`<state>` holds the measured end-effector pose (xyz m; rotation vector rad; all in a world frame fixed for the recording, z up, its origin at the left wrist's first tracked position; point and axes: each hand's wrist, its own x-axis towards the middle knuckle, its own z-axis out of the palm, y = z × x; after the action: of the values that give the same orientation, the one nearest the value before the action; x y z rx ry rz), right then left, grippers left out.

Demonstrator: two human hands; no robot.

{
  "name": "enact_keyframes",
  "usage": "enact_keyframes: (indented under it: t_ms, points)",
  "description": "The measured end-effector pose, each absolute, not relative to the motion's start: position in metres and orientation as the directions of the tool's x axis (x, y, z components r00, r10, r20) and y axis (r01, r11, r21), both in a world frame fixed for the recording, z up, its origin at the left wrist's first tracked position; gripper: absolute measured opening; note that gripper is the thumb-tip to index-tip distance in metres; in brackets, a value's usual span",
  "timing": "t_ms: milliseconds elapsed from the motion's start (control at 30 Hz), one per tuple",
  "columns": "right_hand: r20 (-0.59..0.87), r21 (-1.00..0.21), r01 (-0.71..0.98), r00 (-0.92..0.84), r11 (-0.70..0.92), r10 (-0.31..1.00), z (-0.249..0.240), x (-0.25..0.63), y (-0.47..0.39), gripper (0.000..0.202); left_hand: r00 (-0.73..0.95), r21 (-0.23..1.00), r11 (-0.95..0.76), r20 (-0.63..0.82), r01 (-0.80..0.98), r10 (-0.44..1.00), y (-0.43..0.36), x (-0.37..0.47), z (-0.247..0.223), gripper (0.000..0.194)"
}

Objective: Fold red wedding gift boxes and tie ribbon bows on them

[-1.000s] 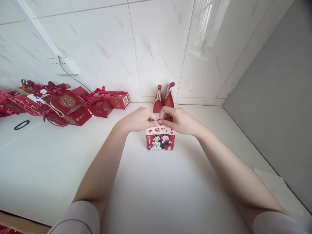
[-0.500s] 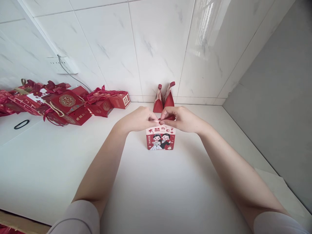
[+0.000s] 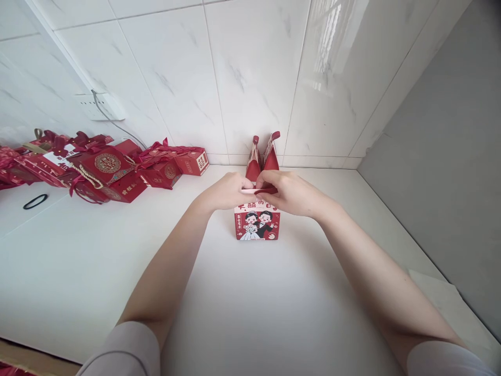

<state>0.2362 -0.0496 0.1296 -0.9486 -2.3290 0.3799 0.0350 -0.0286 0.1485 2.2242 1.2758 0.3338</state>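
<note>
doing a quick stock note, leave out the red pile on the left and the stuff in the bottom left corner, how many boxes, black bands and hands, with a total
Boxes: 3 (front box, left back box, right back box)
Bands: 1 (black band)
Hands: 2 (left hand, right hand)
Total: 6

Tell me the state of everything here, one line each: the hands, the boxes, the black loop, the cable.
Printed box, upright on the counter; closure unclear
Left hand, gripping the printed box's top
Right hand, pinching the same top
Two red boxes, standing by the wall
Box pile, heaped, some tilted
Black loop, lying down
Cable, slack
</note>
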Motion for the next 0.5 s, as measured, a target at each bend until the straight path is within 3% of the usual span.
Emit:
enact_keyframes:
  t_ms: [133, 267, 500]
  points:
    - [0.443, -0.439, 0.551, -0.554, 0.710, 0.705, 0.1264, 0.2368, -0.0468, 0.011, 0.517, 0.580, -0.417, -0.008, 0.700, 0.856, -0.0284, 0.0363, 0.1472, 0.043]
    - [0.393, -0.415, 0.578, -0.582, 0.702, 0.712, 0.1262, 0.2379, -0.0456, 0.002, 0.518, 0.576, -0.414, -0.018, 0.705, 0.855, -0.0280, 0.0362, 0.1465, 0.044]
    - [0.349, -0.429, 0.582, -0.599, 0.691, 0.721, 0.1288, 0.2376, -0.0475, 0.007, 0.547, 0.553, -0.437, -0.040, 0.709, 0.836, -0.0279, 0.0347, 0.1467, 0.046]
